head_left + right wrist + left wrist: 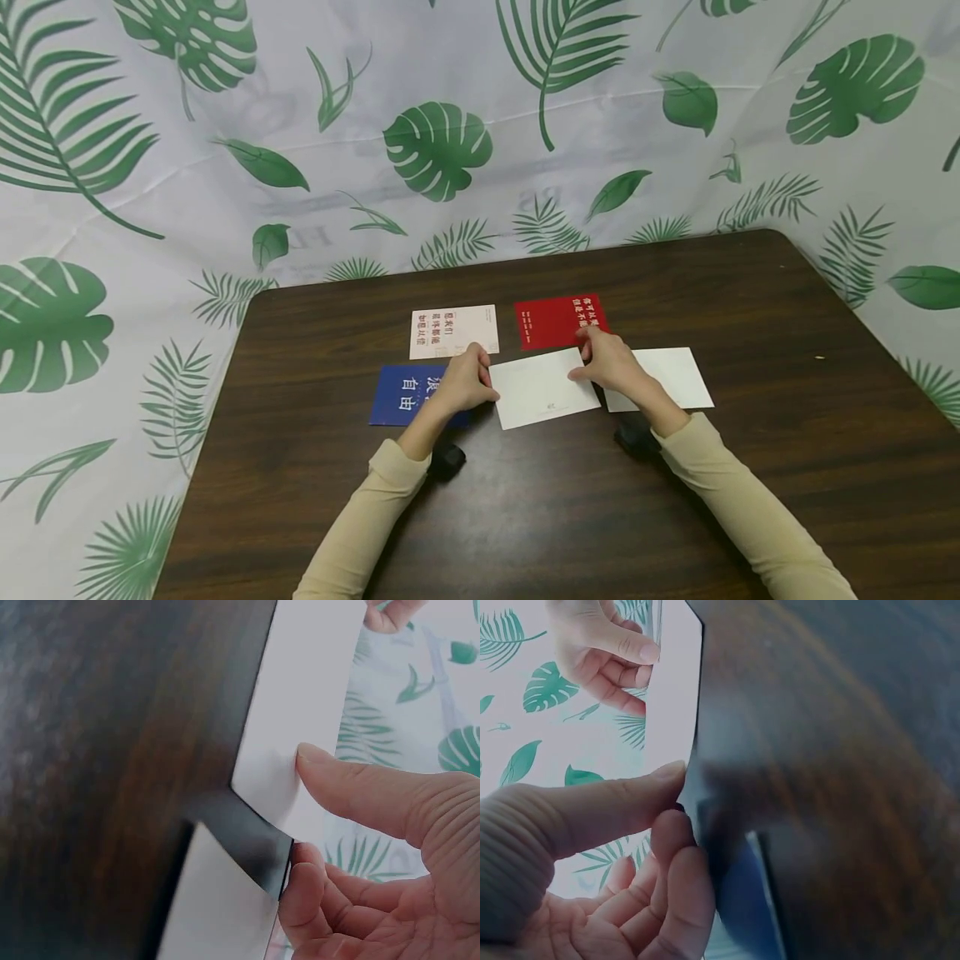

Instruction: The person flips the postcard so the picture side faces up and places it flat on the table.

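Backdrop: white cloth (300, 83) printed with green leaves hangs beyond a dark wood-grain table (525, 533), viewed from my remote post.
Held card (536, 387): white, spanning a person's two hands, with a small printed mark toward its near edge; I cannot tell whether it touches the wood.
Left hand (467, 381): thumb and index finger pinch the held card at its left edge, the other fingers curled in my left wrist view.
Right hand (611, 360): it pinches the held card near the right edge, thumb across the upper face, fingers curled below.
Red card (551, 325): just beyond the held card, white characters showing.
Cream card (453, 321): beyond the held card and to its left, printed with characters.
Blue card (390, 400): left of the held card, partly hidden from me by the left hand.
Second white card (675, 377): right of the held card, a narrow gap between them.
Sleeves (367, 525): pale, on the held card's near side, a black device (447, 463) beneath each wrist.
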Demonstrator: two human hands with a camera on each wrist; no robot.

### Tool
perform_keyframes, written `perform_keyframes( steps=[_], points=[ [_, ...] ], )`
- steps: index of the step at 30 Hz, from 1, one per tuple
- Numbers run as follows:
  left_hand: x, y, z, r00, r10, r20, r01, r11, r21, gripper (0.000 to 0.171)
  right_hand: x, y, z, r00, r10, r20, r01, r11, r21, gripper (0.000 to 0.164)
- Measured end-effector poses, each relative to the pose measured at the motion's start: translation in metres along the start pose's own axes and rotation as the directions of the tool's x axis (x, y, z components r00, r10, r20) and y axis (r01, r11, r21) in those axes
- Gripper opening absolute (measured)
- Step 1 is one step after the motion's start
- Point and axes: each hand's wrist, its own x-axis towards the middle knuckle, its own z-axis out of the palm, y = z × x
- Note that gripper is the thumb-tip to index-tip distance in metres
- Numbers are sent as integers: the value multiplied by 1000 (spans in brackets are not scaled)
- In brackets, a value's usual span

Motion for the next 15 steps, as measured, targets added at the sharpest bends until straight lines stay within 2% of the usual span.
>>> perform_keyframes(
  steps=[3,7,10,15],
  points=[
    [0,-2,0,1000,-16,6,16,999,-46,43,0,1,-3,1000,-5,18,5,1000,5,48],
    [-1,-4,-2,997,-70,26,72,990,-120,39,-1,5,-10,999,-22,45,21,999,30,27],
    [-2,-3,-3,995,-88,39,93,983,-161,34,-2,9,-14,997,-45,70,40,997,60,24],
    [-5,-3,-5,997,-62,56,71,983,-172,21,-6,13,-20,984,-132,116,118,986,116,21]
  ],
)
